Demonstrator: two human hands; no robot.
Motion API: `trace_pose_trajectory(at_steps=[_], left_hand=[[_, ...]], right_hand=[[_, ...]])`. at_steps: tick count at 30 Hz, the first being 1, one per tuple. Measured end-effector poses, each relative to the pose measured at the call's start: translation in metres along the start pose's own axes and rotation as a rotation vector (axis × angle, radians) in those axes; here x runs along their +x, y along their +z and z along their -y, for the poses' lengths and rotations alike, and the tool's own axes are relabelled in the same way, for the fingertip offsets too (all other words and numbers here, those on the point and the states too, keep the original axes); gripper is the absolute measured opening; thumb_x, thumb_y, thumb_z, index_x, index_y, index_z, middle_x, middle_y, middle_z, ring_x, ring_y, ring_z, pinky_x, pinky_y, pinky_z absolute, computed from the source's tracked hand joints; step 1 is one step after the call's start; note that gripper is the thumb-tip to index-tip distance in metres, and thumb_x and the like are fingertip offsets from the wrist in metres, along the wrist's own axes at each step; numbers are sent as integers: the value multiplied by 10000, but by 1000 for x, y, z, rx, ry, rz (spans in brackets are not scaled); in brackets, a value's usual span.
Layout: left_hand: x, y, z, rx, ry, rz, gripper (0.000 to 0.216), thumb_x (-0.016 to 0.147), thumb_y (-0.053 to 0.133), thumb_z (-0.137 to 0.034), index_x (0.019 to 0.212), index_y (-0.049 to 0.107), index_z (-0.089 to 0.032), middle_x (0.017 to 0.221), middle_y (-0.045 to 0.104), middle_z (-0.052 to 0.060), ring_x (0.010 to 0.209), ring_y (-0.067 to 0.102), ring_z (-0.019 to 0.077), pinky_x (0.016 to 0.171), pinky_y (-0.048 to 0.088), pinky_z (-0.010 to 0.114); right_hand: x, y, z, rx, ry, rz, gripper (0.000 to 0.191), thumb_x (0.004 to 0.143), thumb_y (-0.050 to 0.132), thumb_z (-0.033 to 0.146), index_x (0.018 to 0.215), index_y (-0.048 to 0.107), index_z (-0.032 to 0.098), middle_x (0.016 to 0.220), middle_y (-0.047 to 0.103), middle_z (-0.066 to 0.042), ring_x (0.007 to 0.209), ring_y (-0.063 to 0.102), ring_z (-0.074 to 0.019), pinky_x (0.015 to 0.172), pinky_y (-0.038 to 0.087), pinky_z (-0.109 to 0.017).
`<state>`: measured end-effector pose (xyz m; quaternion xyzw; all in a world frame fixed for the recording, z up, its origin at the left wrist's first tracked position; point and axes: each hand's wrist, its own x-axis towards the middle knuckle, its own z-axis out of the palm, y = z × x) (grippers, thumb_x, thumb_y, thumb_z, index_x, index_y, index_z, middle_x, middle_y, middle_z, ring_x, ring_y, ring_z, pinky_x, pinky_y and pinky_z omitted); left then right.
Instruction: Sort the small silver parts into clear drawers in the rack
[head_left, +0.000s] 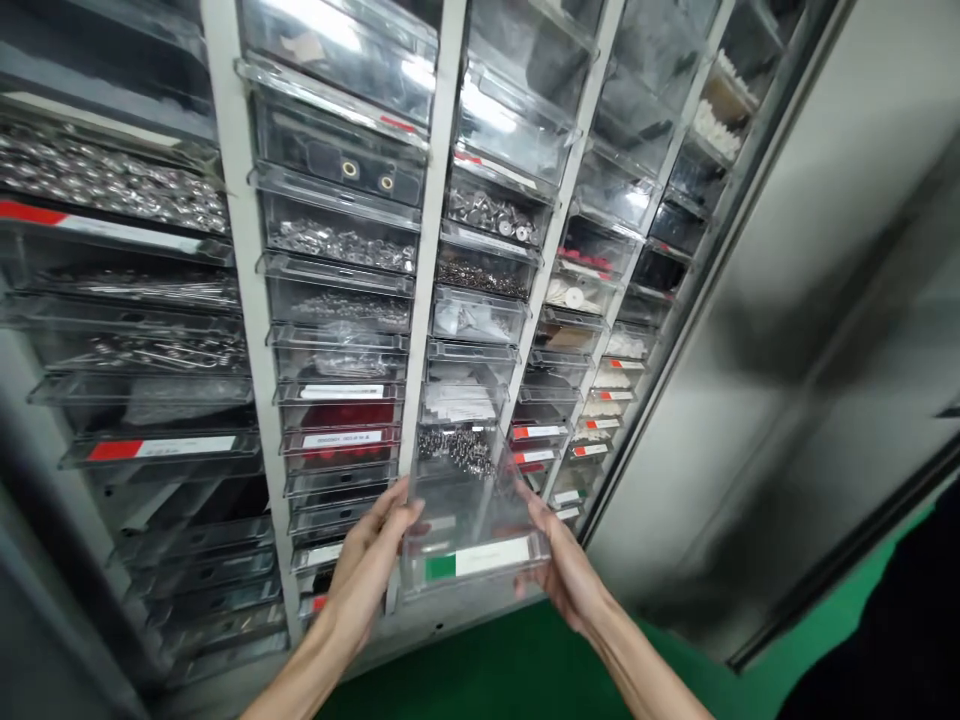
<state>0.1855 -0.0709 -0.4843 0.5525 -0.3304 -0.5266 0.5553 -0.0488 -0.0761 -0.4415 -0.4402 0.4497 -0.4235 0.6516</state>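
Between my two hands is a clear plastic drawer (480,510), drawn out from the cabinet and tilted down toward me. Its front carries a green and white label (478,557). Small shiny metal parts (457,448) show at its far end, while the front part of its floor looks bare. My left hand (379,535) grips the drawer's left side, thumb near the top edge. On the opposite side my right hand (559,555) holds the right wall, with fingertips partly beneath the front corner. Whether the drawer's back end is still in its slot, I cannot tell.
A tall cabinet with white uprights (429,220) holds columns of clear drawers, many with metal parts (105,180) or red and white labels (161,447). A grey metal door (750,380) stands at the right. Green floor (480,665) shows below; something dark (885,620) is at lower right.
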Motion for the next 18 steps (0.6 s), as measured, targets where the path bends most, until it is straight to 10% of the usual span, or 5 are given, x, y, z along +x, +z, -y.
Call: trace_pose_trajectory(at_steps=[5, 10, 18], left_hand=[[38, 4, 8, 152, 135, -129, 829, 825, 615, -767, 1409, 596, -179, 1495, 536, 178, 1255, 613, 359, 1163, 398, 517], [29, -13, 34, 185, 140, -152, 770, 833, 561, -806, 1372, 609, -259, 1482, 535, 116, 1191, 654, 338, 1082, 490, 497], [-44, -83, 184, 253, -117, -204, 715, 702, 641, -823, 1114, 739, -247, 1302, 689, 110, 1108, 713, 376, 908, 623, 467]], right_hand=[[25, -2, -44, -106, -264, -105, 769, 888, 718, 643, 1513, 491, 256, 1313, 688, -105, 1089, 704, -255, 946, 582, -405], [62, 1, -70, -479, -486, -489, 643, 779, 792, 619, 1256, 639, 216, 1145, 710, -101, 983, 677, -261, 875, 571, -390], [163, 24, -68, -511, -548, -745, 329, 900, 600, 545, 906, 499, 232, 695, 597, 26, 602, 588, -181, 678, 515, -328]])
